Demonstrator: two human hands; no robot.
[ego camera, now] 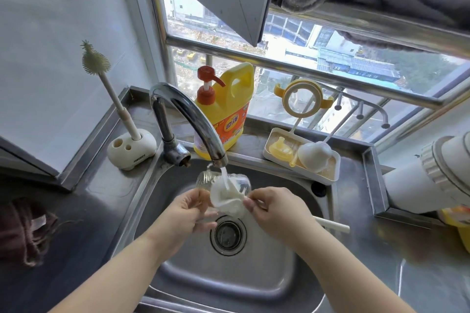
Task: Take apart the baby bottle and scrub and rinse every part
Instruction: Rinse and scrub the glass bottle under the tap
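Over the steel sink [274,274], both hands hold a clear baby bottle [223,192] under water running from the faucet [193,119]. My left hand [189,208] grips the bottle's left side. My right hand [272,211] pinches its right rim. Water streams into the bottle's mouth. On a white drying tray [328,175] at the back right lie a yellow nipple part [281,148] and a white cap [315,156]. A yellow handled collar ring [302,98] hangs on a rack stem above the tray.
A yellow dish soap jug [229,114] with a red pump stands behind the faucet. A bristled bottle brush [96,61] stands in a white holder at the left. A white brush handle [333,225] lies across the sink's right rim. A brown cloth [25,231] lies at the left.
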